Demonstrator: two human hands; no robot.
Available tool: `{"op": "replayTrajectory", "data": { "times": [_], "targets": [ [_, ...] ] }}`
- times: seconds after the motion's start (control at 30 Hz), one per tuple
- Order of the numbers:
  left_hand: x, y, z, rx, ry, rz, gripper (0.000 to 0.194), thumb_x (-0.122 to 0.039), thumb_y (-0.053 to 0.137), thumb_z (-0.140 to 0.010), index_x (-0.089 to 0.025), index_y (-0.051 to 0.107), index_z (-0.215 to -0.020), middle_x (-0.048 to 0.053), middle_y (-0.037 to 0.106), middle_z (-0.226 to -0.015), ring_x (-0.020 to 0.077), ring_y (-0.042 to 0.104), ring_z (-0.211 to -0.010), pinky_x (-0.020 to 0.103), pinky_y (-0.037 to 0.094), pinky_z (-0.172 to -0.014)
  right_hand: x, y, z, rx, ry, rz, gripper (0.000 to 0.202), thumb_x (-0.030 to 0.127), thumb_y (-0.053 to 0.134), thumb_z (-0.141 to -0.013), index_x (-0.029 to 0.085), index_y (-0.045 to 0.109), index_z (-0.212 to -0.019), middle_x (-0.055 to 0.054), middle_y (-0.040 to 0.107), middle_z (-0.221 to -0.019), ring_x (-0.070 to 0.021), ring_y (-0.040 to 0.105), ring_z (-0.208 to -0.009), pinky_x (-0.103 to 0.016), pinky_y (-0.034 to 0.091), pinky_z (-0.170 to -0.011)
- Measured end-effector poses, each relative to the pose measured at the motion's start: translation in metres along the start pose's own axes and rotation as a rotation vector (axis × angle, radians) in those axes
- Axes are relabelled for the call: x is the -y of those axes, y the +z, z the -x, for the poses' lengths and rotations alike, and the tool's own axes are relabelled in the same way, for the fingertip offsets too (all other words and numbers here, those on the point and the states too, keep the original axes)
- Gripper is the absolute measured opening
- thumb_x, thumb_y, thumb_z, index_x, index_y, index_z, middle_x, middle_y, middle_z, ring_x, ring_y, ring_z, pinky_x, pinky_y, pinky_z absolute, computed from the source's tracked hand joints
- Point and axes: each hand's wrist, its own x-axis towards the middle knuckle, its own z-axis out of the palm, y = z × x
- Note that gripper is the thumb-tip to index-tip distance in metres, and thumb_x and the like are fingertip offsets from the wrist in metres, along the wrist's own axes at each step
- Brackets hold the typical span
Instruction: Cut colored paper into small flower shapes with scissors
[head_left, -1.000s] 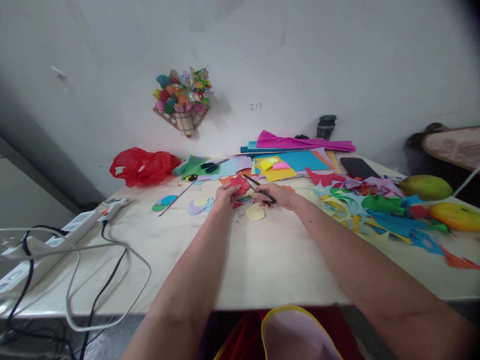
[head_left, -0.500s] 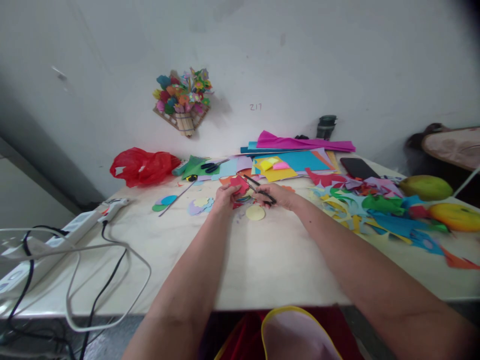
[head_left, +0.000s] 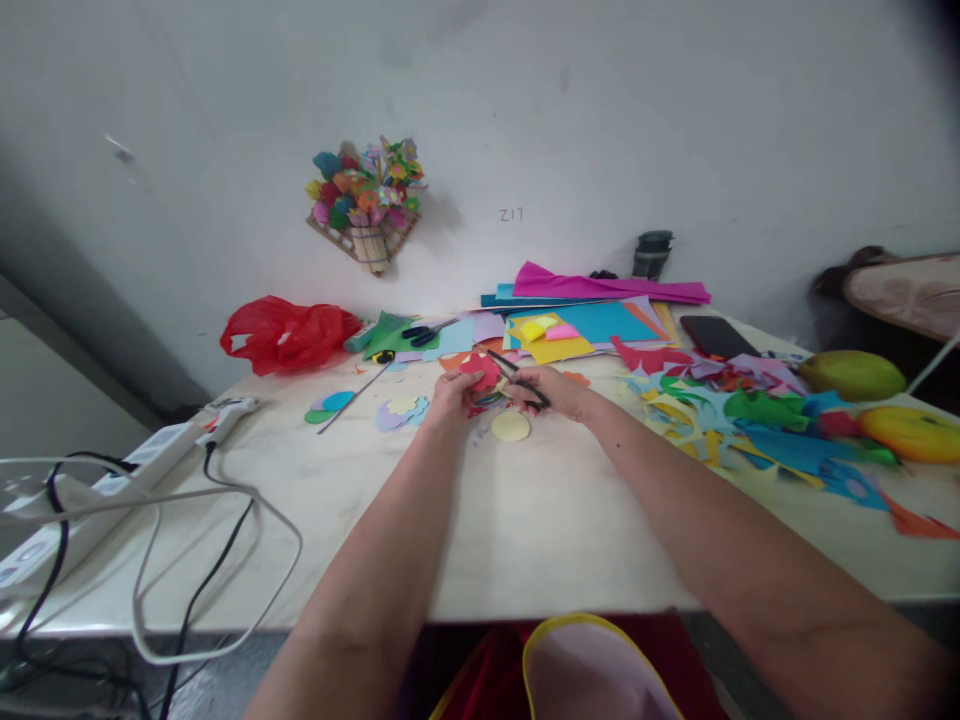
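Near the middle of the table, my left hand point(head_left: 451, 393) pinches a red paper piece point(head_left: 482, 372) with a scalloped edge. Just right of it, my right hand point(head_left: 556, 391) is closed on the handles of black-handled scissors point(head_left: 535, 392). The scissor blades point up and left, beside the red paper's right edge; whether they touch it is too small to tell. A pale yellow paper disc point(head_left: 511, 426) lies below the hands. Left of my left hand are scalloped lilac, blue and yellow paper shapes point(head_left: 401, 410). Small scraps lie under the hands.
Coloured sheets point(head_left: 600, 325) and a second pair of scissors point(head_left: 424, 333) lie at the back. Paper scraps point(head_left: 772, 408), a phone point(head_left: 718, 337) and two fruit-like objects point(head_left: 853, 375) are on the right. A red bag point(head_left: 289, 333), a power strip point(head_left: 97, 495) and cables are left.
The red paper has turned slightly in my left hand, and the scissor blades look closer together. My arms have barely moved.
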Motion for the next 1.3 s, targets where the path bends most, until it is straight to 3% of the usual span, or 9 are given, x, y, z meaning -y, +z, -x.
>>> {"op": "replayTrajectory", "data": {
  "times": [0.67, 1.3],
  "targets": [
    [-0.0008, 0.0048, 0.0028, -0.026, -0.059, -0.026, 0.02, -0.016, 0.079, -0.052, -0.011, 0.067, -0.066, 0.007, 0.069, -0.064, 0.0146, 0.064, -0.056, 0.026, 0.053, -0.06, -0.0007, 0.0047, -0.0025, -0.051, -0.043, -0.02, 0.017, 0.024, 0.074, -0.075, 0.015, 0.059, -0.075, 0.004, 0.055, -0.048, -0.0057, 0.046, -0.039, -0.016, 0.037, -0.037],
    [0.0021, 0.003, 0.0005, -0.023, -0.06, -0.062, 0.017, -0.016, 0.077, -0.054, -0.011, 0.066, -0.066, 0.007, 0.07, -0.068, 0.0149, 0.063, -0.059, 0.027, 0.053, -0.063, -0.0041, 0.0069, -0.006, -0.085, 0.006, -0.055, 0.016, 0.023, 0.074, -0.075, 0.016, 0.06, -0.074, 0.003, 0.056, -0.05, -0.0051, 0.044, -0.039, -0.016, 0.036, -0.036]
  ]
}}
